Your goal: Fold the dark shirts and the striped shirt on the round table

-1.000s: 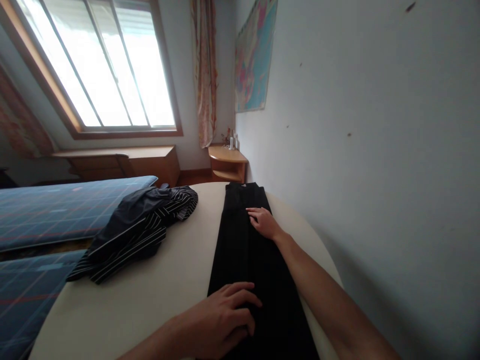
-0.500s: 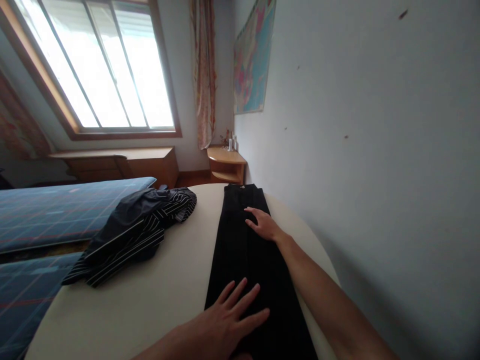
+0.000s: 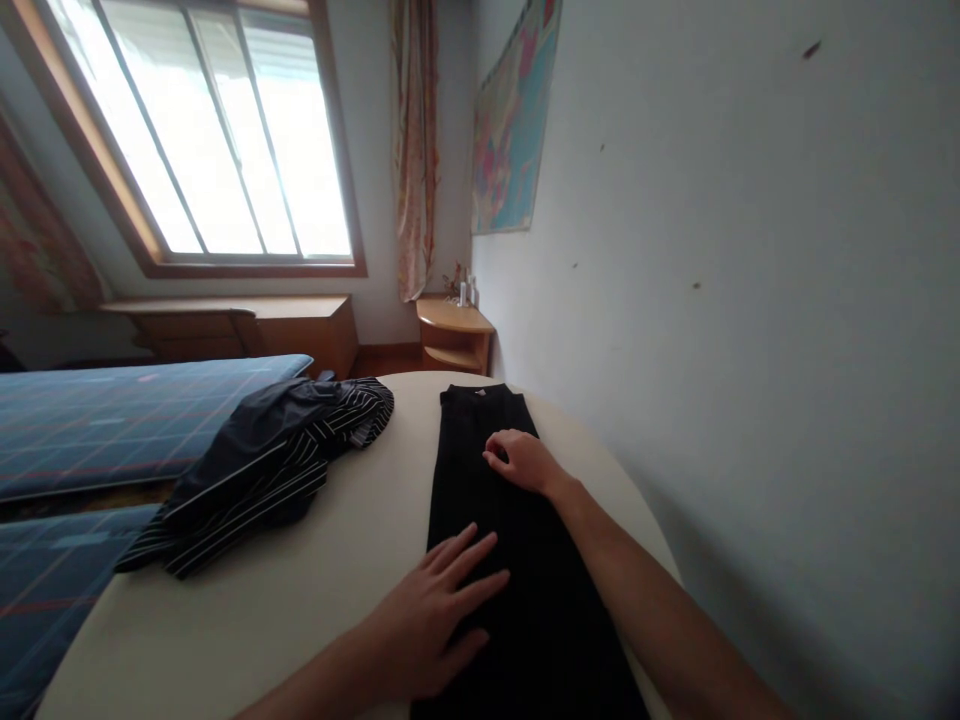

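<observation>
Black trousers [image 3: 480,510] lie lengthwise and folded narrow on a round cream table [image 3: 337,600], with the waistband at the far end and a small pale label there. My left hand [image 3: 431,610] rests flat across their left edge, fingers spread. Farther up, below the waistband, my right hand [image 3: 525,462] has curled fingers, with thumb and forefinger drawn together on the black cloth. The near end of the trousers runs out of view at the bottom.
A dark striped garment [image 3: 255,460] is heaped on the table's left side, hanging toward a blue checked mattress [image 3: 142,415]. A white wall [image 3: 750,350] stands close on the right. Beyond are a corner shelf [image 3: 454,315] and a wooden desk [image 3: 300,308] under the window.
My right hand's fingers went from stretched out to curled. My left hand shifted slightly left and away from me. The trousers' waistband has slid a little toward me.
</observation>
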A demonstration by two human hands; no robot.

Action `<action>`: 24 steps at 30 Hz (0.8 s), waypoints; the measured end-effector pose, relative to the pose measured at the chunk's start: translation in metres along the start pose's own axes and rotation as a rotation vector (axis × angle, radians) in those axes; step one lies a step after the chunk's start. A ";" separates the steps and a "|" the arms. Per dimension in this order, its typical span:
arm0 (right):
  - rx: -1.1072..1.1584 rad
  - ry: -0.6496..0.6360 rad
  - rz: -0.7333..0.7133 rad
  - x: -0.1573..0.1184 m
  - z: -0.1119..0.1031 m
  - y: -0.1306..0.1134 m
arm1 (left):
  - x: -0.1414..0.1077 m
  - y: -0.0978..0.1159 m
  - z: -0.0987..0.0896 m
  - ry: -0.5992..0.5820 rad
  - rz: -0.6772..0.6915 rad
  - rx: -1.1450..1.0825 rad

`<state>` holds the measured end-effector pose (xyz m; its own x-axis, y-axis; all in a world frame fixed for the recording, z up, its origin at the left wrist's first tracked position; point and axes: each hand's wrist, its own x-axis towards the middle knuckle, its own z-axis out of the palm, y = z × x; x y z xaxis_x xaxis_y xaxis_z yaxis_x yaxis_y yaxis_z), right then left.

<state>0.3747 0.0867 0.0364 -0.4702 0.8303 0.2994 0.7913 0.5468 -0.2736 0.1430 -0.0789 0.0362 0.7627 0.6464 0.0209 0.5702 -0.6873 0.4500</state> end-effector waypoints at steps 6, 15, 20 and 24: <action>-0.008 -0.162 -0.206 0.025 0.025 -0.026 | 0.004 -0.016 0.016 -0.035 -0.069 0.090; -0.071 -0.438 0.102 0.106 0.062 -0.028 | 0.010 -0.026 0.023 -0.068 -0.003 0.171; -0.087 -0.415 0.192 0.142 0.077 -0.021 | 0.015 -0.047 0.045 -0.003 0.081 0.252; -0.100 -0.361 0.235 0.160 0.086 -0.017 | 0.017 -0.058 0.058 0.024 0.095 0.302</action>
<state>0.2521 0.2191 0.0101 -0.3649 0.9252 -0.1042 0.9187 0.3397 -0.2013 0.1400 -0.0469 -0.0411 0.8113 0.5801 0.0723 0.5646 -0.8097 0.1600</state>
